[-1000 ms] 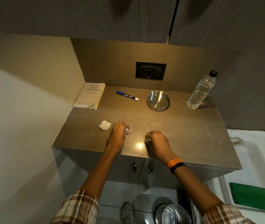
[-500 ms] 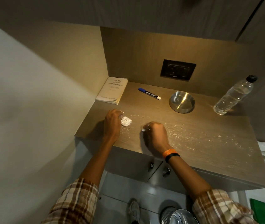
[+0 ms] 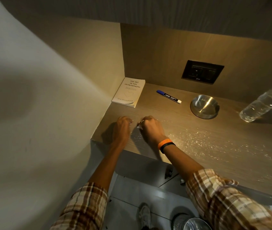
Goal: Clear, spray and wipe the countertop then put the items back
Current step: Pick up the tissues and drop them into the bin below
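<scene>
The wooden countertop (image 3: 156,108) is strewn with white crumbs (image 3: 198,138) across its middle and right. My left hand (image 3: 122,128) rests curled near the front left corner, with small white bits at its fingertips. Right beside it, my right hand (image 3: 151,128) is closed over a crumpled white paper (image 3: 139,127); only a tip of the paper shows. On the counter stand a white book (image 3: 128,92) at the back left, a blue marker (image 3: 168,96), a steel bowl (image 3: 204,106) and a clear water bottle (image 3: 264,103).
A wall closes the counter's left side and a dark socket plate (image 3: 202,72) sits on the back panel. Overhead cabinets hang above. Below are cabinet doors with knobs (image 3: 169,172), a steel bin (image 3: 190,223) and my shoe (image 3: 144,214) on the tiled floor.
Both hands have shifted left along the front of the counter. My right hand has closed in on the crumpled paper, which lay exposed beside my left hand before.
</scene>
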